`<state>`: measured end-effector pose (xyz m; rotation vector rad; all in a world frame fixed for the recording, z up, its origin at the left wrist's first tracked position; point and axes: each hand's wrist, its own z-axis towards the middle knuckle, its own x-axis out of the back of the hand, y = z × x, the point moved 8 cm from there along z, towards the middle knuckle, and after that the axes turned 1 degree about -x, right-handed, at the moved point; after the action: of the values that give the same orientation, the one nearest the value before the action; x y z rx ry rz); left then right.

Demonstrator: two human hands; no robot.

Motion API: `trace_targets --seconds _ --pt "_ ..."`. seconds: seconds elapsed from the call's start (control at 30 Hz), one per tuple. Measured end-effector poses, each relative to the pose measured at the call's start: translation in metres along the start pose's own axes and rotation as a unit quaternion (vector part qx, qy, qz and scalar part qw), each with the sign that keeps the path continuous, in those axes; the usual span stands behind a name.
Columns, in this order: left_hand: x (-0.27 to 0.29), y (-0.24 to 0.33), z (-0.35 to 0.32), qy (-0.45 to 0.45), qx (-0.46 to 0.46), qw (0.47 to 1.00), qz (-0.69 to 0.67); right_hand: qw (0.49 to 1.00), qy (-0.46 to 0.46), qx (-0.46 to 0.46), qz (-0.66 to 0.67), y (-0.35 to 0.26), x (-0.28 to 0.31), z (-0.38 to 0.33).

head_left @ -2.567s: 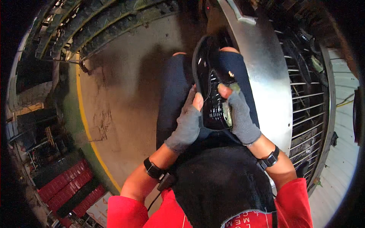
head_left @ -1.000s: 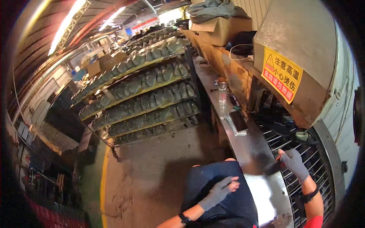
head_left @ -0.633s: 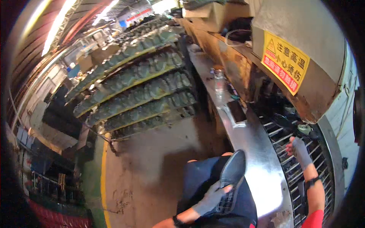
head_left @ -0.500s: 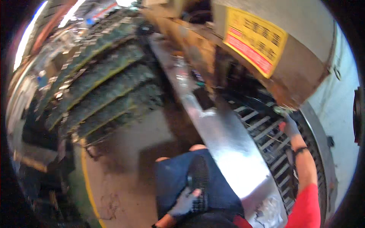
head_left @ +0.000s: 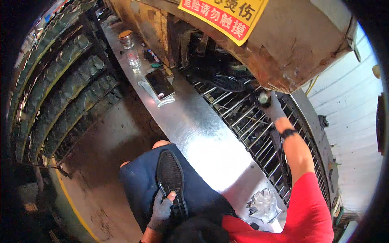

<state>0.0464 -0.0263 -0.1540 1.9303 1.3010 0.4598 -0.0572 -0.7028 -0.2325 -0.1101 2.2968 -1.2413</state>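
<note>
On my lap, over dark blue cloth (head_left: 135, 178), lies a black shoe sole (head_left: 170, 172) with its ridged tread up. My left hand (head_left: 161, 210), in a grey glove with a bare thumb tip, is closed on its lower end, thumb on top. My right hand (head_left: 274, 108), also gloved, reaches over a conveyor of metal bars (head_left: 256, 137), beneath the rusty hood. Its fingers close round a dark object with a pale round end (head_left: 263, 98); the kind is unclear. To its left, another black sole (head_left: 227, 82) rests on the bars.
A metal ledge (head_left: 184, 117) runs beside the conveyor, with a phone (head_left: 159, 84), a clear bottle (head_left: 131, 54) and crumpled foil (head_left: 264, 205) on it. The brown hood (head_left: 291, 52) with a yellow-red label overhangs the bars. A rack of dark shoes (head_left: 69, 93) stands at left.
The view has shifted, and the blur has cleared. My right arm still reaches to the conveyor under the hood. My left hand keeps its hold on the sole.
</note>
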Motion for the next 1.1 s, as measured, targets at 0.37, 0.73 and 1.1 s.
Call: trace_targets --seconds 0.37,0.73,1.1 --pt "-0.002 0.124 -0.001 -0.071 -0.362 0.93 0.005 0.957 -0.218 -0.187 0.045 0.11 -0.101 -0.335" --pt "-0.028 0.151 -0.051 -0.232 -0.301 0.897 -0.226 0.85 -0.452 -0.143 -0.23 0.155 -0.257 -0.466" --pt "-0.028 0.149 0.011 -0.199 -0.305 0.927 -0.085 0.88 -0.362 -0.284 -0.118 0.156 -0.264 -0.472"
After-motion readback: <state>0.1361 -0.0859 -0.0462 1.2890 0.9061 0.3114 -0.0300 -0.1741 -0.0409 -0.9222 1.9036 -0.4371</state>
